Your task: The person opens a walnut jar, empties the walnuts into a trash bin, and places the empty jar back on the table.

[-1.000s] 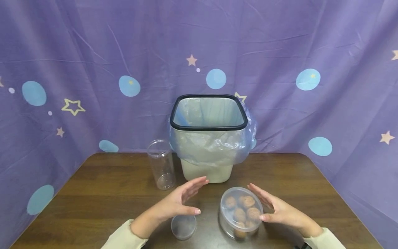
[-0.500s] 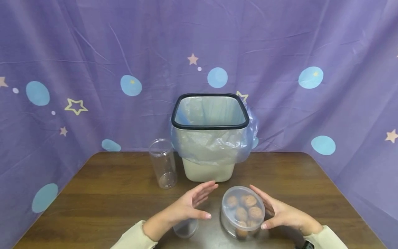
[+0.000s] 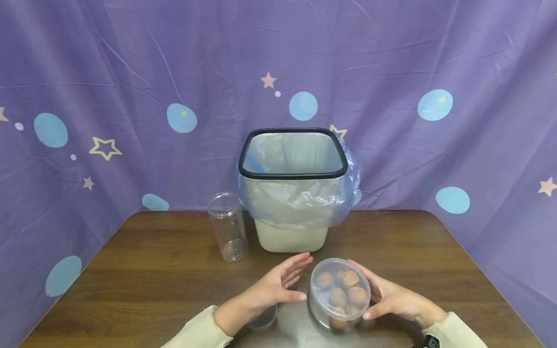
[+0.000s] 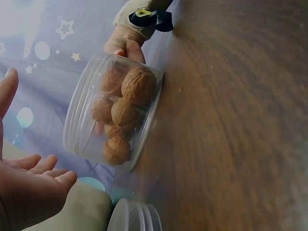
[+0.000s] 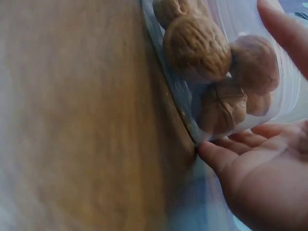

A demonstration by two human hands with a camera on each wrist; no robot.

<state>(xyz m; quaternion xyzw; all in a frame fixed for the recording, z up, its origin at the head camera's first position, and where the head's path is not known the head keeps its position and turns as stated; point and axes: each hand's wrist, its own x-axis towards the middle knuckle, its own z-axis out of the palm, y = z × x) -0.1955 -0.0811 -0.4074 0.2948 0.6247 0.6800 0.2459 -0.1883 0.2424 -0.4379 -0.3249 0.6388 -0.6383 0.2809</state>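
A purple fabric backdrop (image 3: 217, 58) printed with blue ovals and pale stars hangs behind a dark brown, wood-grained worktop (image 3: 152, 261). Upright near the rear edge stands a pale, tapered bin (image 3: 293, 176) with a black rim; a translucent blue plastic liner (image 3: 300, 205) is folded over its outside. Just to the left of the bin, a tall, clear plastic cylindrical jar (image 3: 229, 232) stands upright. The person's left hand (image 3: 278, 287), extending from a cream sleeve (image 3: 200, 328), is wide, thumb well apart from the fingers, and holds nothing; it is raised just left of a short, round, clear plastic container (image 3: 319, 311). The container stands upright on the worktop, in front of the bin and to its right, under a translucent lid (image 3: 328, 290). The right hand (image 3: 389, 299) is also wide, cupped along the container's right side; firm contact cannot be established. A smaller round, translucent plastic piece (image 3: 264, 320) lies partly hidden beneath the left arm. Several brown, wrinkled walnuts (image 4: 138, 85) rest inside the container.
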